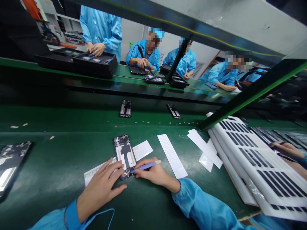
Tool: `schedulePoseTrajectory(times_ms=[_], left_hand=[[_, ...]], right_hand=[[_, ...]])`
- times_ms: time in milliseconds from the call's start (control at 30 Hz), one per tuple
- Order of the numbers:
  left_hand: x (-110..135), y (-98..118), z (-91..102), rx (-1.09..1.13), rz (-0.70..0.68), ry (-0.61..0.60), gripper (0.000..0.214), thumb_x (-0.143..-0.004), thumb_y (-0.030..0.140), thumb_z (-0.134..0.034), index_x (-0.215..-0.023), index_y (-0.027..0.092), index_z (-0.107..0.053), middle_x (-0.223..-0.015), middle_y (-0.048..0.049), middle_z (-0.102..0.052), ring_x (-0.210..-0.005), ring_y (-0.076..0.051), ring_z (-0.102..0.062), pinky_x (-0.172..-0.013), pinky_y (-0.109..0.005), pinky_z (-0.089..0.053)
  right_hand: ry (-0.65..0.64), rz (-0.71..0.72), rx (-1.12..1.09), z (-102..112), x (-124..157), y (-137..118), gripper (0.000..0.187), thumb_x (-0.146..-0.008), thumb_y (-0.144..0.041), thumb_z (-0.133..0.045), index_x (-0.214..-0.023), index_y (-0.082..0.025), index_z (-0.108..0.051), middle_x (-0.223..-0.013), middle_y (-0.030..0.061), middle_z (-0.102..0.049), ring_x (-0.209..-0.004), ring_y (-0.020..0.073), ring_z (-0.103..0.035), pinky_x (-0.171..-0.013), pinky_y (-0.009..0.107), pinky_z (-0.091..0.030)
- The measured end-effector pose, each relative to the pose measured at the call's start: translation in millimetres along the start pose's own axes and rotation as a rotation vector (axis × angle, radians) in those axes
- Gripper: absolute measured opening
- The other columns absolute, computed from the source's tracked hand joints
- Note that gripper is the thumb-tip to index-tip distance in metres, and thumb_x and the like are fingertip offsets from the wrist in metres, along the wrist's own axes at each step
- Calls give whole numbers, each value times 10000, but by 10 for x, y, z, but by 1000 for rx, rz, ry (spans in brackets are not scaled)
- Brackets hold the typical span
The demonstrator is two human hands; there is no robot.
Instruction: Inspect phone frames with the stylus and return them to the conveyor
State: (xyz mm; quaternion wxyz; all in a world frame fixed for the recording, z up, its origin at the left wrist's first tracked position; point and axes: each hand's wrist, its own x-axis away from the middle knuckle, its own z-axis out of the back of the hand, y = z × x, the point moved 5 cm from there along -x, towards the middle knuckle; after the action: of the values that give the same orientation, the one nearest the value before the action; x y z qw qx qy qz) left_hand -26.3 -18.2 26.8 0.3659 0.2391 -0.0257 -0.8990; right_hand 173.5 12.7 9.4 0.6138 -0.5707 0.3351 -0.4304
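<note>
An opened phone [125, 153] with its inner boards and a dark flex strip showing lies on the green bench [72, 140], partly over a white label strip [144, 149]. My left hand [102, 183] lies along its lower left edge, fingers spread, fingertips at the phone's side. Pinched in my right hand [155, 174] is a slim purple pen-like tool [149, 165] with a pale rear end. Its tip is at the small board at the phone's lower end; what it touches there is too small to tell. A blue cord [109, 210] runs near my left wrist.
Two opened phones [125, 109] lie farther back, another phone [13, 159] at left. A printed sheet [171, 155] and white strips [205, 147] lie to the right, beside stacked white foam trays [254, 153]. A green post [254, 92] slants overhead. Co-workers [102, 28] work across the bench.
</note>
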Motion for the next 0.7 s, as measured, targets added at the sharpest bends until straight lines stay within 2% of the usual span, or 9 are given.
schedulePoseTrajectory(times_ms=[100, 467, 600, 700], left_hand=[[12, -17, -26, 32, 18, -15, 337, -853, 440, -649, -1087, 204, -591, -1170, -68, -634, -1112, -227, -607, -1087, -458, -429], [-10, -12, -34, 53, 15, -53, 290, -844, 400, -664, -1046, 216, -567, -1150, -63, -626, -1107, -225, -604, -1100, -485, -407], [-20, -8, -20, 59, 24, -34, 261, -848, 379, -656, -1027, 212, -564, -1156, -67, -624, -1100, -224, -610, -1095, -475, -414], [-23, -5, -21, 55, 18, -35, 278, -843, 394, -653, -1032, 211, -562, -1156, -69, -625, -1102, -238, -612, -1079, -476, -431]], right_hand=[[1, 11, 12, -5, -3, -11, 219, -784, -387, -754, -856, -181, -760, -678, 37, -729, -609, 182, -697, -588, 263, -555], [-40, 32, 81, -6, -20, -146, 143, -800, -316, -733, -834, -182, -769, -667, 29, -728, -586, 172, -684, -579, 253, -537], [-64, 19, 51, -26, -25, -93, 157, -815, -330, -725, -830, -176, -753, -668, 29, -724, -596, 168, -692, -594, 248, -550], [-3, 23, -29, -4, -30, -5, 231, -839, -391, -699, -876, -164, -718, -688, 39, -722, -600, 178, -699, -589, 266, -570]])
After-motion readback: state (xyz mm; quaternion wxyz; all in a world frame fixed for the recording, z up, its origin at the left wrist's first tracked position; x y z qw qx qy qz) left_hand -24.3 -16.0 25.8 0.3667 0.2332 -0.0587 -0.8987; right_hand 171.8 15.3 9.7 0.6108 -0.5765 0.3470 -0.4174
